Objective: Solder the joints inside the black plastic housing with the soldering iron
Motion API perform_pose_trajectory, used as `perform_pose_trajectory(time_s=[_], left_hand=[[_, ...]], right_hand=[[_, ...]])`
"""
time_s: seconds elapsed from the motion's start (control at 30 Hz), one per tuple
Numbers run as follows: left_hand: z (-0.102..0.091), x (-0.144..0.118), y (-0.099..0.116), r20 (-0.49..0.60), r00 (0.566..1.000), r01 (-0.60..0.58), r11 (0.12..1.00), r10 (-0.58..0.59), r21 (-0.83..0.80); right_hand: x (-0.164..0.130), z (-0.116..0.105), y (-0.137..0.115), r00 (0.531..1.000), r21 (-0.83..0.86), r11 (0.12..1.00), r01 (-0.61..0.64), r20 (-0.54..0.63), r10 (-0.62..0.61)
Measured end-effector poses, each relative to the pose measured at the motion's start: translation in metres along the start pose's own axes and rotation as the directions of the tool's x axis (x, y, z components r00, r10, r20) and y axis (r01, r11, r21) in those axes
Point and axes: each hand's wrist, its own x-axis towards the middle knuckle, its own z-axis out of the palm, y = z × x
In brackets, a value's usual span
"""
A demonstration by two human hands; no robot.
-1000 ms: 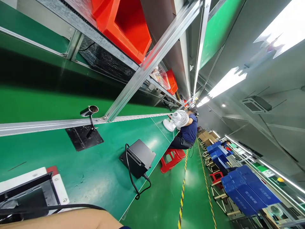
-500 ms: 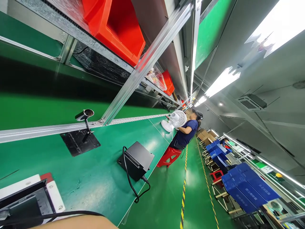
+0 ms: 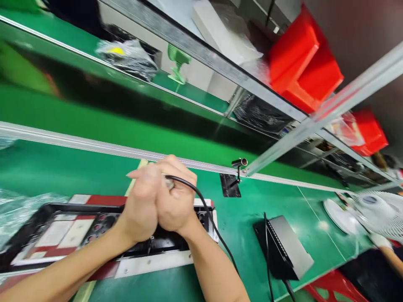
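Note:
My left hand and my right hand are both closed and pressed together above a long black plastic housing. A black cable leaves the top of my right hand beside a small greyish end, then loops down to the right. Fingers hide most of what is gripped. Under my hands the housing lies in a white and dark red fixture. Its left portion shows a frame with white and red strips inside, and my forearms cover part of it. A pale yellow strip shows behind my left hand.
A black box with a cord sits right of the fixture, near a small metal tube on a stand. Farther right are a white fan and another person's hand. Clear plastic wrap lies left; red bins hang above.
The view has swung left and down toward the fixture. Both my hands now show together over the housing, where before only part of a forearm and the cable showed at the bottom edge.

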Motion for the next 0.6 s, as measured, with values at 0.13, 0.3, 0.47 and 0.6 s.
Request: perform_pose_trajectory(time_s=[0.13,0.3,0.47,0.6], left_hand=[[-0.011,-0.002,0.006,0.002,1.0,0.014,0.999,-0.014,-0.044],[-0.002,0.003,0.008,0.067,0.998,0.002,0.997,0.003,-0.082],[-0.004,0.003,0.011,0.076,0.996,-0.03,0.995,0.037,-0.097],[-0.004,0.002,0.007,0.049,0.999,0.006,0.999,-0.004,-0.038]], right_hand=[[0.001,-0.01,0.001,0.99,0.147,0.983,0.109,-0.11,-0.094],[0.004,-0.01,-0.004,0.981,0.215,0.964,0.154,-0.149,-0.124],[0.001,-0.009,-0.002,0.986,0.229,0.965,0.13,-0.129,-0.102],[-0.002,-0.011,0.0,0.998,0.169,0.985,0.021,-0.055,-0.012]])
